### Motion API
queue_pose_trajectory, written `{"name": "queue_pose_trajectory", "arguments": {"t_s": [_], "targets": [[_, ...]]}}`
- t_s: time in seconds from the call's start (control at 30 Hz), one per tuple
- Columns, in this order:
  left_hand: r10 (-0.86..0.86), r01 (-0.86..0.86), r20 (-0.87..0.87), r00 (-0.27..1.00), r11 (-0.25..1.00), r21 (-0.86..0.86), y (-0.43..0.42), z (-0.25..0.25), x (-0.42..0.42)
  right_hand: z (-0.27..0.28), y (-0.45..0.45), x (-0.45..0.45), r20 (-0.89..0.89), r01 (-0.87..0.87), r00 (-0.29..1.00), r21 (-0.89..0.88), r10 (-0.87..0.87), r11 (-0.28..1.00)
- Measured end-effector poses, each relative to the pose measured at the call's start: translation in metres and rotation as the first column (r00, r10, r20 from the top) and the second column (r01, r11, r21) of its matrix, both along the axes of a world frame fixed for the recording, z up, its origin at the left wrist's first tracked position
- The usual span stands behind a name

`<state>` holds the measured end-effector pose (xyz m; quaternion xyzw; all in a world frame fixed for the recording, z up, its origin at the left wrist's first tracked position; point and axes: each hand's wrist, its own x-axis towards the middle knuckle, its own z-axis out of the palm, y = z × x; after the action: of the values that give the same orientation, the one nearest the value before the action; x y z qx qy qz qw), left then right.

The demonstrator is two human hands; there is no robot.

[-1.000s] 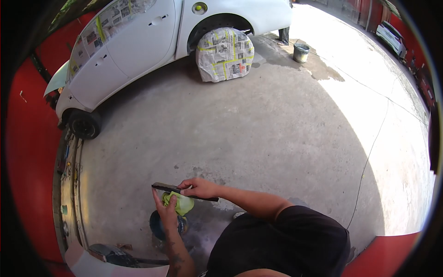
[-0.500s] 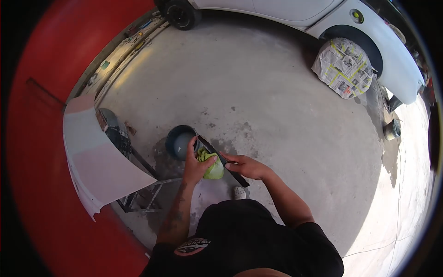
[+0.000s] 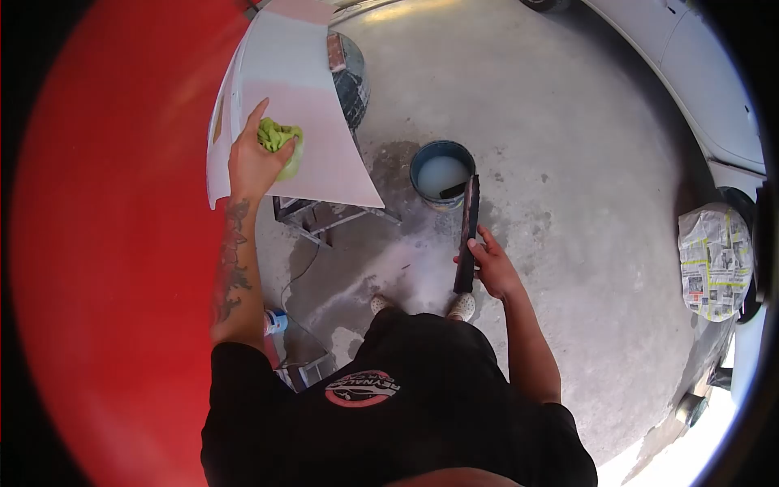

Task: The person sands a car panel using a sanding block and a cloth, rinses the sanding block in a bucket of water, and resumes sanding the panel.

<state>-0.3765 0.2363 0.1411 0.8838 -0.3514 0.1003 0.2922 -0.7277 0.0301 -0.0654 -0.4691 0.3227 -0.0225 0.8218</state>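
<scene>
My left hand (image 3: 258,158) holds a crumpled yellow-green cloth (image 3: 280,142) between thumb and fingers, over the pale pink and white panel (image 3: 312,122); whether the cloth touches the panel I cannot tell. The index finger points up, away from the cloth. In my right hand (image 3: 491,264) is a long dark bar (image 3: 468,235), gripped near its lower end and roughly upright in the view. Its upper end overlaps the right rim of a dark bucket (image 3: 442,172) with cloudy liquid and a dark block in it.
The panel lies on a metal stand (image 3: 312,217). Behind it is a dark rounded object (image 3: 353,89). A red wall (image 3: 122,227) runs along the left. At right are a white car (image 3: 714,89) and a newspaper-wrapped wheel (image 3: 714,260). A blue and white can (image 3: 275,321) stands low left.
The view has swung left toward the panel. My hands have parted: the left has moved out over the panel with the cloth, while the right keeps the bar.
</scene>
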Motion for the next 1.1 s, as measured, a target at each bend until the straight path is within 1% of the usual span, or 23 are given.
{"name": "queue_pose_trajectory", "arguments": {"t_s": [0.07,0.13,0.2,0.27,0.33,0.43,0.5,0.53,0.6,0.63,0.7,0.73,0.77,0.8,0.83,0.9,0.93,0.97,1.0,1.03,1.1], "targets": [[0.069,-0.104,0.200,0.977,0.981,0.167,0.025,0.011,0.043,-0.003,0.016,0.028,0.001,-0.005,1.000,-0.024,0.005,1.000],[0.020,-0.112,0.247,0.969,0.924,0.367,0.047,-0.003,0.073,-0.009,0.033,0.055,0.011,0.002,1.000,-0.038,-0.001,0.999],[-0.062,-0.100,0.266,0.962,0.827,0.554,0.066,-0.038,0.103,-0.021,0.051,0.083,0.016,-0.012,1.000,-0.100,0.013,0.995],[-0.107,-0.169,0.410,0.906,0.797,0.580,0.066,-0.039,0.084,-0.028,0.072,0.109,-0.010,-0.009,1.000,-0.190,0.007,0.982],[-0.123,-0.126,0.388,0.913,0.822,0.556,0.065,-0.049,0.096,-0.039,0.088,0.133,-0.064,0.001,0.998,-0.295,-0.020,0.956],[-0.301,0.065,0.428,0.852,0.872,0.485,0.071,-0.078,0.151,-0.057,0.103,0.166,-0.131,-0.046,0.991,-0.421,-0.010,0.906],[-0.304,0.099,0.393,0.868,0.881,0.463,0.052,-0.074,0.171,-0.061,0.101,0.197,-0.174,-0.107,0.984,-0.480,0.026,0.871],[-0.307,0.116,0.378,0.873,0.885,0.451,0.039,-0.071,0.180,-0.067,0.100,0.213,-0.156,-0.095,0.988,-0.544,0.011,0.833],[-0.253,0.035,0.437,0.863,0.893,0.449,0.018,-0.070,0.201,-0.083,0.097,0.247,-0.105,-0.062,0.994,-0.667,-0.011,0.743],[-0.224,-0.010,0.464,0.857,0.894,0.449,0.010,-0.071,0.206,-0.083,0.097,0.258,-0.118,-0.083,0.993,-0.712,-0.003,0.697],[-0.170,-0.068,0.462,0.870,0.888,0.454,0.003,-0.067,0.206,-0.082,0.096,0.268,-0.149,-0.138,0.988,-0.786,0.031,0.603],[-0.147,-0.091,0.465,0.873,0.888,0.451,0.006,-0.068,0.205,-0.092,0.096,0.268,-0.125,-0.141,0.990,-0.753,0.071,0.643],[-0.121,-0.118,0.471,0.874,0.887,0.446,0.008,-0.065,0.202,-0.098,0.095,0.263,-0.089,-0.127,0.992,-0.775,0.092,0.619],[-0.053,-0.125,0.429,0.902,0.918,0.376,0.015,-0.061,0.192,-0.102,0.092,0.259,-0.045,-0.103,0.993,-0.799,0.111,0.592],[0.024,-0.141,0.420,0.907,0.958,0.249,0.028,-0.063,0.184,-0.103,0.091,0.259,-0.001,-0.070,0.993,-0.814,0.119,0.577],[0.150,-0.154,0.386,0.910,0.988,-0.022,0.053,-0.072,0.181,-0.098,0.087,0.277,-0.016,-0.103,0.989,-0.784,0.145,0.613],[0.251,-0.218,0.209,0.945,0.961,-0.167,0.051,-0.074,0.177,-0.093,0.083,0.289,-0.028,-0.118,0.988,-0.773,0.153,0.623],[0.323,-0.305,0.014,0.946,0.905,-0.297,0.050,-0.077,0.174,-0.089,0.077,0.308,-0.014,-0.100,0.989,-0.797,0.147,0.595],[0.359,-0.404,-0.186,0.915,0.823,-0.399,0.047,-0.080,0.175,-0.085,0.070,0.335,0.001,-0.080,0.990,-0.819,0.141,0.568],[0.371,-0.394,-0.135,0.919,0.832,-0.391,0.045,-0.084,0.176,-0.079,0.066,0.363,0.014,-0.063,0.991,-0.837,0.137,0.543],[0.386,-0.368,-0.029,0.922,0.851,-0.375,0.044,-0.087,0.175,-0.045,0.055,0.433,0.035,-0.052,0.990,-0.810,0.136,0.584]]}}
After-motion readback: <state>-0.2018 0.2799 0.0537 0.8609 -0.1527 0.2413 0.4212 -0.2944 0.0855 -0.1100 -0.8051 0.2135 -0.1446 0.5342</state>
